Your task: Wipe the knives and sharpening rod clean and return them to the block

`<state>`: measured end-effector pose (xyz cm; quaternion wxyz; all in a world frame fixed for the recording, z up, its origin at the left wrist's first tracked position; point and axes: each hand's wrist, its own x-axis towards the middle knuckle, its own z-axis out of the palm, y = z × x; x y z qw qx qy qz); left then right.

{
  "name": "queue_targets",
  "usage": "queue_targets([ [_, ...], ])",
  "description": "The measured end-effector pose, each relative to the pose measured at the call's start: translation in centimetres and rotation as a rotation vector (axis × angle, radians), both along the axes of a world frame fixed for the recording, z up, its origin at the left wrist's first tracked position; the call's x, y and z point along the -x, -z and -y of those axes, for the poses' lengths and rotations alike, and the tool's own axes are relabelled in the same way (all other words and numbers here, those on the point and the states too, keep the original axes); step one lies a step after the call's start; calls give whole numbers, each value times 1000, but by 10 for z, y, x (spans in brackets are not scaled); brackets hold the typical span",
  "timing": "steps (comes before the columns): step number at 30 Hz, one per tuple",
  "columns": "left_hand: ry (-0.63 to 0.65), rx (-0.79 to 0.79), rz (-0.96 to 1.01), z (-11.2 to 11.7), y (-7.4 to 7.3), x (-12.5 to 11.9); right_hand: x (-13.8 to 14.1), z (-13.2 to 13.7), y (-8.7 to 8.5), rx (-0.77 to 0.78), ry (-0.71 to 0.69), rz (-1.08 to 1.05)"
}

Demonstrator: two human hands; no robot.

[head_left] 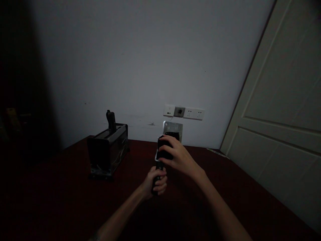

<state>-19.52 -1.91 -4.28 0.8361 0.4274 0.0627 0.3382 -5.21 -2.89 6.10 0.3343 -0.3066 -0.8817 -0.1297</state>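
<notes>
A cleaver (172, 126) is held upright above the table, its broad metal blade toward the wall. My left hand (155, 182) is closed round its black handle. My right hand (175, 152) presses a black cloth (164, 147) against the lower part of the blade, fingers curled over it. The cloth covers much of the blade; the metal shows at the top and along the left edge. To the left stands a dark knife block (107, 150), with black handles (111, 119) sticking out of its top.
The dark red table (200, 207) reaches back to a pale wall. Sockets and switches (184, 112) are set in the wall behind the cleaver. A pale panelled door (281, 134) stands at the right. The light is dim, and the far left is very dark.
</notes>
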Motion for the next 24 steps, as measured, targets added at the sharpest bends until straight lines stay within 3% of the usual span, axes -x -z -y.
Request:
queue_targets([
  [5,19,-13,12,-2,-1,2,-7,2,-3,39,-44,38],
  [11,14,-11,2,-3,0,2,-3,0,1,3,9,-8],
  [18,148,64,56,-2,-3,2,-7,2,-3,43,-45,32],
  [24,146,75,86,-1,2,-1,-1,1,1,10,-20,-30],
])
